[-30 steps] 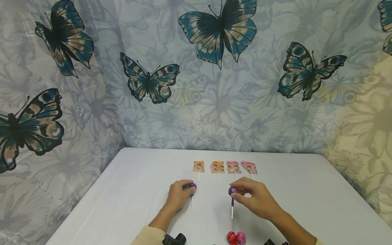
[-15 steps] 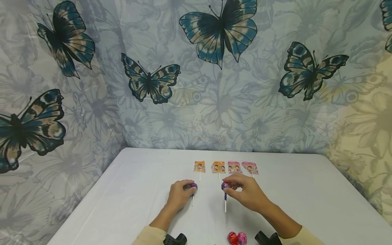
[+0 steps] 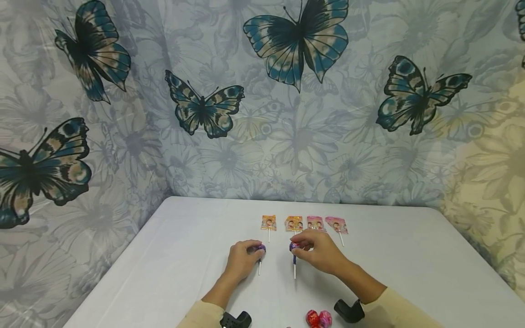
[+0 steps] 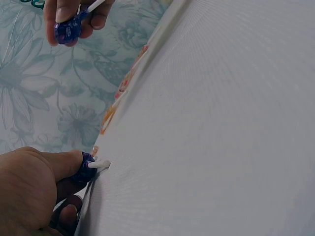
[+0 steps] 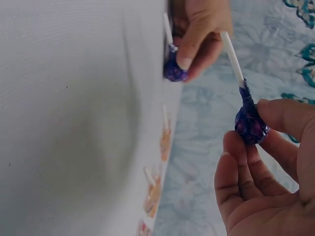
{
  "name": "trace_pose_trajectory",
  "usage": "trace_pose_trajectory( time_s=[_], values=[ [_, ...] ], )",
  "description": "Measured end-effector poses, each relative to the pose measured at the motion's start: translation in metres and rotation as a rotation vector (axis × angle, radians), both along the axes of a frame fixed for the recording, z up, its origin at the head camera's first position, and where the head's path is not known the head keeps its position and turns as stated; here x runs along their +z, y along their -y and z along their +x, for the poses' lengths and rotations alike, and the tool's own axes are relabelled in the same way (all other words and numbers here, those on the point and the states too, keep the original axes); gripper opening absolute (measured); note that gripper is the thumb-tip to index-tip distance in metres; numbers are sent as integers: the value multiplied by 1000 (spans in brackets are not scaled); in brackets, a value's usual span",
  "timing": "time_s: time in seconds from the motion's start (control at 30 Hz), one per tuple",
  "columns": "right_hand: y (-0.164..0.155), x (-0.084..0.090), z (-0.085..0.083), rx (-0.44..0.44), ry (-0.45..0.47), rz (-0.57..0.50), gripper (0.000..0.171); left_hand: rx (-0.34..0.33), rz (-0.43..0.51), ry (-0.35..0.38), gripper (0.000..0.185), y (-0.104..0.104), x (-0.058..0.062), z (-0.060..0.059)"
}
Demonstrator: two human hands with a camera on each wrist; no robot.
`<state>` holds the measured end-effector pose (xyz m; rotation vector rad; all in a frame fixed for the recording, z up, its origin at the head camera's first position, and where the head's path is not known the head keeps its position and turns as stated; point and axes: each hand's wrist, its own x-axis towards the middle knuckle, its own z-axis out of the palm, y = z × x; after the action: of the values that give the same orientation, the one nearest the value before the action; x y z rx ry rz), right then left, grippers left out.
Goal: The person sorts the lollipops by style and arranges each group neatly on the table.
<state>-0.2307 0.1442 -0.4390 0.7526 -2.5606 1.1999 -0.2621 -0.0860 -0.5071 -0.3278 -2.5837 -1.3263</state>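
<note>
In the head view my left hand [image 3: 241,259] pinches the head of a purple-wrapped lollipop [image 4: 87,167] low at the table, its white stick pointing toward me. To its right, my right hand [image 3: 317,250] holds a second purple lollipop [image 5: 251,125] by its wrapped head between thumb and fingers. That one is raised above the table in the right wrist view, its wrapper twisted around the white stick. Beyond both hands lies a row of flat lollipops: an orange one [image 3: 269,222], another orange one [image 3: 293,223], a pink one [image 3: 315,222] and a second pink one [image 3: 338,225].
Several red and pink round lollipops [image 3: 318,318] lie bunched at the near edge of the white table [image 3: 172,255]. A fabric wall [image 3: 229,173] with butterflies rises behind the table. Dark camera mounts [image 3: 348,311] sit on both wrists.
My right hand has moved left and slightly away from me with its purple lollipop, closer to the left hand. The left hand stays in place on its lollipop.
</note>
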Motion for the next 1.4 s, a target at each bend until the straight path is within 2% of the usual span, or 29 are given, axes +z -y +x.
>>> trace_pose_trajectory(
  time_s=[0.13,0.27,0.73,1.07,1.4],
  values=[
    [6,-7,-8,23,49,7,19,5,-2,-10,24,0,0,0],
    [12,-12,-15,47,59,26,20,11,3,-10,23,0,0,0],
    [21,-19,-33,20,161,140,24,7,-13,-7,24,0,1,-1],
    [29,-20,-40,56,157,161,23,2,-17,-29,24,1,2,-2],
    [32,-32,-46,49,179,179,22,3,-21,-14,24,1,2,-2]
  ],
)
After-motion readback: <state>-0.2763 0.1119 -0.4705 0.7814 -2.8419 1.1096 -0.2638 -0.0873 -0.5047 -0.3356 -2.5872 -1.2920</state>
